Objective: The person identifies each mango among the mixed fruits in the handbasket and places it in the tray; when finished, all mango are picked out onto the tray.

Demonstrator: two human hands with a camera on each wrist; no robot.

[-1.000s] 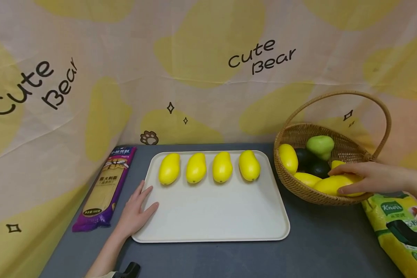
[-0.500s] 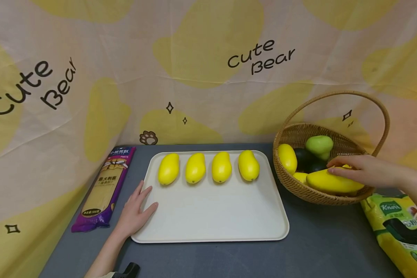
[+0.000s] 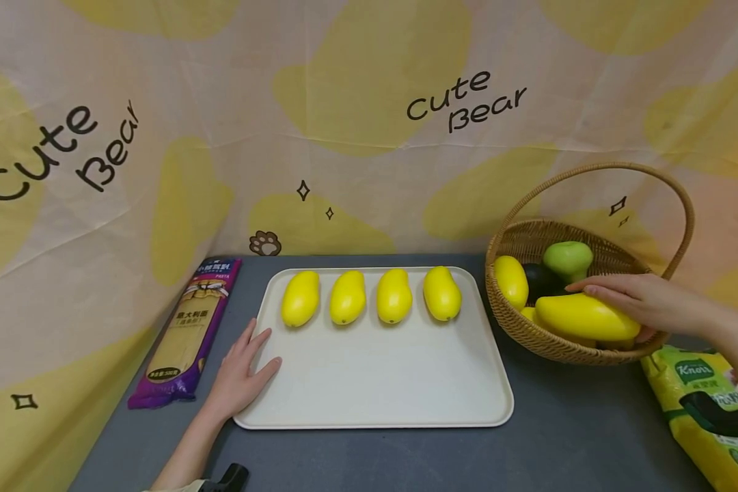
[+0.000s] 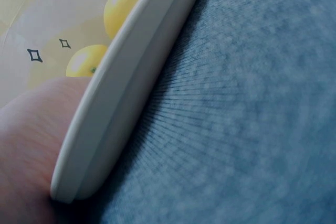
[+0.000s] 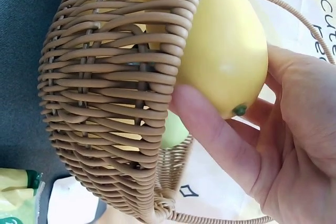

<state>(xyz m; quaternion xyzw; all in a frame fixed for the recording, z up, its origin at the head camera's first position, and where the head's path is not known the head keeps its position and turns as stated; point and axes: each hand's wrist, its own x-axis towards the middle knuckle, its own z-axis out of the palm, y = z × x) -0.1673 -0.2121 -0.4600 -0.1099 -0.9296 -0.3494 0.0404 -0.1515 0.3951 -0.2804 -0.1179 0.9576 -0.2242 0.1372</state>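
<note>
My right hand [image 3: 667, 301] grips a yellow mango [image 3: 584, 318] at the front rim of the wicker basket [image 3: 525, 333]. In the right wrist view the thumb presses one side of this mango [image 5: 226, 45], near its green stem end, with the fingers round the other side. Over at the left, my left hand [image 3: 240, 379] lies with spread fingers on the left edge of the cream tray [image 3: 381, 376]. Several similar mangoes, among them a leftmost mango [image 3: 301, 298], form a row along the tray's far side. The left wrist view shows the tray's edge [image 4: 113, 93] beside the palm.
Inside the basket are a green pear [image 3: 568, 261], a dark avocado [image 3: 540, 281] and another yellow mango [image 3: 511, 281]. A pasta packet [image 3: 187, 331] lies left of the tray, and a yellow-green Knorr bag [image 3: 701, 417] at the right. A printed cloth [image 3: 369, 123] hangs behind.
The right hand's hold has shifted toward the mango's right end, and the mango has risen and turned slightly above the other fruit. The left hand and the tray's mangoes have stayed put.
</note>
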